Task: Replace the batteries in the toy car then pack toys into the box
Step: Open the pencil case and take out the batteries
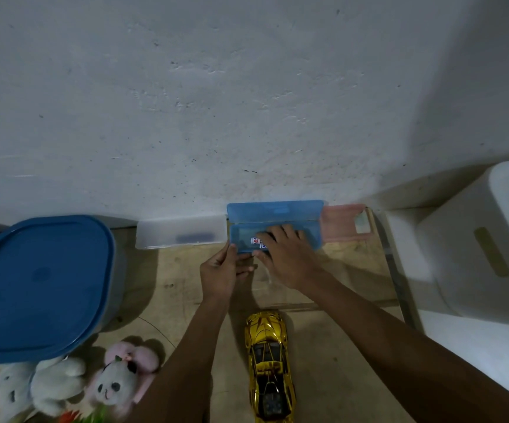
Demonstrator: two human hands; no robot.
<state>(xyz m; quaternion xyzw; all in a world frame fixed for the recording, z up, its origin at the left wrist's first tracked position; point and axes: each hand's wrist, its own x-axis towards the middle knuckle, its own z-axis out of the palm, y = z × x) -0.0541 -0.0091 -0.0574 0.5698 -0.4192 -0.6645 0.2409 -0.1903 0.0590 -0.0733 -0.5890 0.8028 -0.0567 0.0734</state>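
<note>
A gold toy car stands on the table near me, between my forearms. Against the wall lies a blue translucent case with its lid raised. My left hand pinches the case's front left corner. My right hand reaches into the case with its fingers over red, white and blue batteries; whether it holds one is hidden. At the left stands a big box with a blue lid.
A clear case lies left of the blue one and a pink case right of it. Plush toys, a white one and a panda, lie at the front left. A white bin fills the right side.
</note>
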